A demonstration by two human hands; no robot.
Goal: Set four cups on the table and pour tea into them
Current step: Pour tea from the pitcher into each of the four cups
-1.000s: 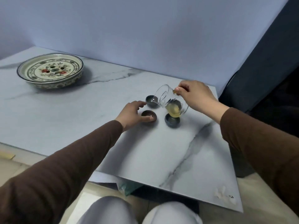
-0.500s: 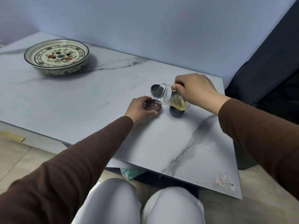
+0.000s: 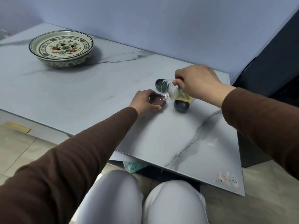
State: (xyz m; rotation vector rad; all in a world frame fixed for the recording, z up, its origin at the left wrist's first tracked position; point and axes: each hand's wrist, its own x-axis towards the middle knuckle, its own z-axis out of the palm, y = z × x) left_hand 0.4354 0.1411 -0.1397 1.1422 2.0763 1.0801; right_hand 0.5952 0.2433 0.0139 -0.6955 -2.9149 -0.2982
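Three small dark cups show on the marble table. My left hand grips the nearest brown cup by its sides. My right hand holds a clear glass pitcher with yellow tea, tipped far to the left so its mouth hangs over the brown cup. A dark cup stands behind the pitcher's mouth. Another dark cup sits below the pitcher's body. Any fourth cup is hidden from me.
A patterned ceramic dish stands at the back left of the table. A blue-grey wall runs behind it, and a dark panel stands to the right. My knees are under the table's front edge.
The pitcher has swung left from over the right-hand cup and tipped further, its mouth now over the brown cup. My left hand has closed around that cup.
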